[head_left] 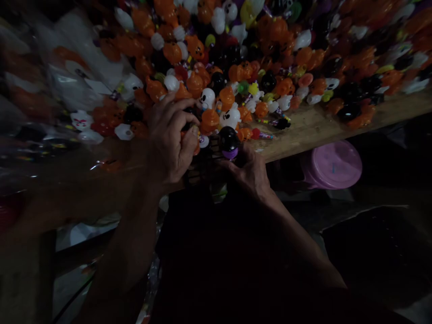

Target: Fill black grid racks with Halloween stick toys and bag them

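Between my hands is a dark gridded rack [204, 164], partly hidden in the gloom, with small plastic Halloween toys at its far side. My left hand [173, 137] is closed, thumb and fingers pinching a small orange toy [196, 147] that they mostly cover. A round white disc-like piece [203, 141] shows just beside the thumb. My right hand [251, 173] curls around the lower end of a toy with a black ball top [228, 138] and a purple base. Just beyond stand an orange pumpkin toy [209, 120] and a white ghost-faced toy [230, 118].
A large heap of orange, white and black toys [236, 72] spreads over the wooden table [303, 126]. Clear plastic bags [77, 67] lie at the left. A pink stool [335, 164] stands below the table edge at the right.
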Demonstrator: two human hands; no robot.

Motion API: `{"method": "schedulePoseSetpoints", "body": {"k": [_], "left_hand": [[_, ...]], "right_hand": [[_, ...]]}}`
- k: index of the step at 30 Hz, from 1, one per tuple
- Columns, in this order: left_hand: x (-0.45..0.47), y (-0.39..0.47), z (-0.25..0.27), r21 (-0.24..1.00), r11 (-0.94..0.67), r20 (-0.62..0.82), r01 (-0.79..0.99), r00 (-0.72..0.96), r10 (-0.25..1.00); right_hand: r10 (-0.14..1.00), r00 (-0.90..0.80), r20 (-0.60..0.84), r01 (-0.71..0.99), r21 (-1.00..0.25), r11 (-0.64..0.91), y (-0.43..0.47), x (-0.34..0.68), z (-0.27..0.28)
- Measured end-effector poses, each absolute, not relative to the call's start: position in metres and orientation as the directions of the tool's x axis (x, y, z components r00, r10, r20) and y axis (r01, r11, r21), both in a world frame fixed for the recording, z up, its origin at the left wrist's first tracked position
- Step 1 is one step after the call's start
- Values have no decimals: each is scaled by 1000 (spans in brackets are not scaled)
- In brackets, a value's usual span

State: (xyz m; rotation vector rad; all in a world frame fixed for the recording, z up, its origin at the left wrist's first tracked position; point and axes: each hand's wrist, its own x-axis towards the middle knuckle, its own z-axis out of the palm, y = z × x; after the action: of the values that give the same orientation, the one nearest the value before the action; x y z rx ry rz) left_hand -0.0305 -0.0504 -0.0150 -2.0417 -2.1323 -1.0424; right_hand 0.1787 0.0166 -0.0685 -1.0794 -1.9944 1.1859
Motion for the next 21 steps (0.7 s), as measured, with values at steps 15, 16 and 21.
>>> {"method": "schedulePoseSetpoints", "body": {"k": [15, 16, 21], "left_hand": [[-26, -49, -15, 489, -81, 459, 869, -177, 871], [-25, -49, -16, 496, -84, 471, 864, -187, 862], [-24, -48, -19, 471, -129, 522, 873, -158, 838]], "right_hand": [[746, -621, 240, 271, -827, 492, 30, 185, -64], [741, -607, 287, 206, -844, 496, 30, 179, -67], [791, -553, 260, 149, -904, 401, 29, 150, -87]]}}
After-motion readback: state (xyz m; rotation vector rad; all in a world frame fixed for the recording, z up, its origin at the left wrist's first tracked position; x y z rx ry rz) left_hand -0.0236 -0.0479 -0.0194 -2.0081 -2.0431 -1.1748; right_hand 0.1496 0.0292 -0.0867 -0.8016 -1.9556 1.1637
